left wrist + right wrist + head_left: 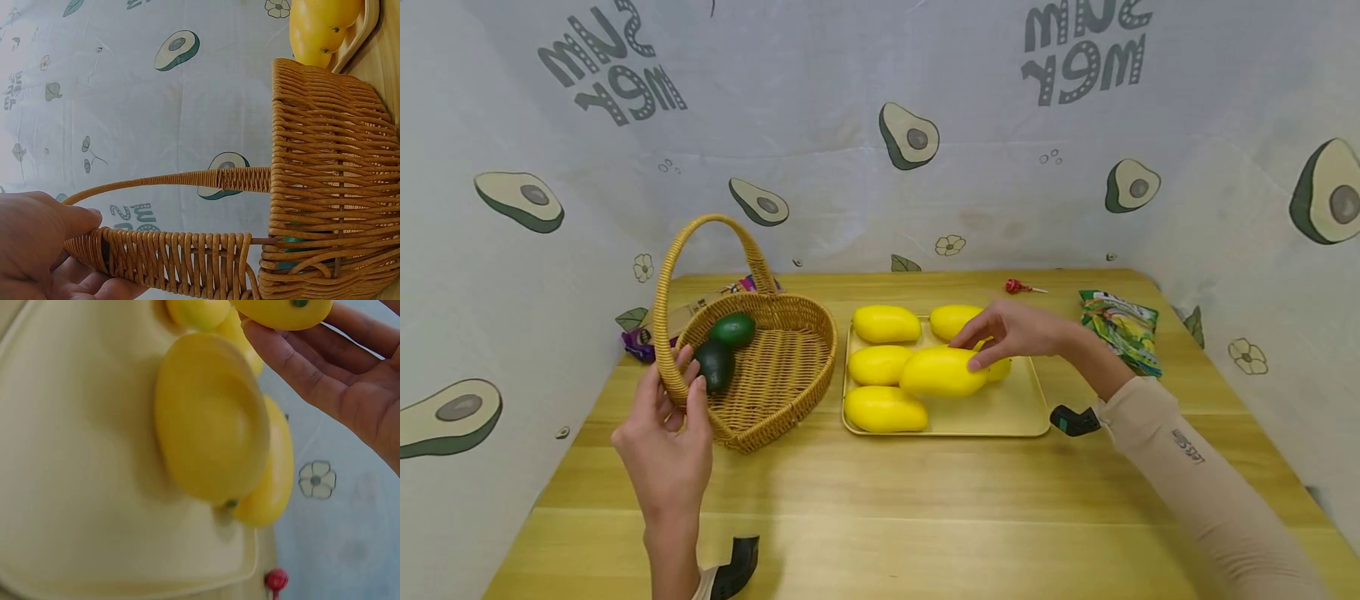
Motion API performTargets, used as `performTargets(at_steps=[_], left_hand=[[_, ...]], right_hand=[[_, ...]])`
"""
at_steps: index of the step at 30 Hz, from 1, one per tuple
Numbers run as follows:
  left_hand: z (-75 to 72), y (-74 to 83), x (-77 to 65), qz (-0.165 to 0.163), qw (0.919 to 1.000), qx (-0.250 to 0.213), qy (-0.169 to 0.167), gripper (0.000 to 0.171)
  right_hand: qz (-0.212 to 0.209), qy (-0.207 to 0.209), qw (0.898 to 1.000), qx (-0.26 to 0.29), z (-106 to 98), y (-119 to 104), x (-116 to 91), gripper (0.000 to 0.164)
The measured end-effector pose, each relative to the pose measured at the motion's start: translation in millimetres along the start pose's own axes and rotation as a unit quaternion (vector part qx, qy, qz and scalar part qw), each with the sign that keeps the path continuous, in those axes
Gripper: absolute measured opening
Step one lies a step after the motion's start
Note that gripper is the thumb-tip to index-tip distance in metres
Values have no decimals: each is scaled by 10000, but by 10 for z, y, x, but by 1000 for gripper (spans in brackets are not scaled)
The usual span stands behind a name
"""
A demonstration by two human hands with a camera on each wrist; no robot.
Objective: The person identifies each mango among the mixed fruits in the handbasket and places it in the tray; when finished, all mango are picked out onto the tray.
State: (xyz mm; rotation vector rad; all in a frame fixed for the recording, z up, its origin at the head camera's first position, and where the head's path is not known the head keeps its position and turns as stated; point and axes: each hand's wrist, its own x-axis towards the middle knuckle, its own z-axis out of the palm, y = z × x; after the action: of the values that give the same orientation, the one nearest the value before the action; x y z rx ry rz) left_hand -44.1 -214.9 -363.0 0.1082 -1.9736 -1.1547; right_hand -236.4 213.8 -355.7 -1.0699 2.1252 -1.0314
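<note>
My left hand (662,442) grips the lower part of the tall handle (664,308) of a wicker basket (823,333); in the left wrist view the thumb (84,219) lies over it, fingers beneath. Two dark green avocados (715,367) lie at the basket's left side. Over a pale yellow tray (992,419), my right hand (1018,329) pinches a yellow mango (942,372) between thumb and fingers. It overlaps the mangoes behind it in the head view. Several more mangoes (886,409) lie on the tray, in a left column and towards the back right.
A green packet (1122,329) lies right of the tray, and a red lollipop (1017,286) behind it. Purple packaging (640,343) shows behind the basket, partly hidden. A printed cloth (850,192) closes off the table's back and sides.
</note>
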Motion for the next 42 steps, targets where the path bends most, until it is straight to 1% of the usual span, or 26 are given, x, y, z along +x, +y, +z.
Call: performTargets(at_steps=[7,12,19,28,35,42], left_hand=[[7,-6,2,11,10000,25,-1,38],[5,-8,8,33,10000,42,18,38],[2,2,8,31,10000,13,30,37],[1,3,6,22,10000,4,22,37],[2,7,5,41,10000,-29,23,37],[3,12,6,11,10000,-60,22,38]], right_hand=[[331,154,9993,90,122,115,-362,39],[396,198,9988,200,197,141,-493,37],[420,239,9985,263,265,226,-551,36],[466,276,9984,187,329,279,-535,34],[535,358,9979,71,353,327,-551,33],[608,495,9967,201,351,377,-599,32]])
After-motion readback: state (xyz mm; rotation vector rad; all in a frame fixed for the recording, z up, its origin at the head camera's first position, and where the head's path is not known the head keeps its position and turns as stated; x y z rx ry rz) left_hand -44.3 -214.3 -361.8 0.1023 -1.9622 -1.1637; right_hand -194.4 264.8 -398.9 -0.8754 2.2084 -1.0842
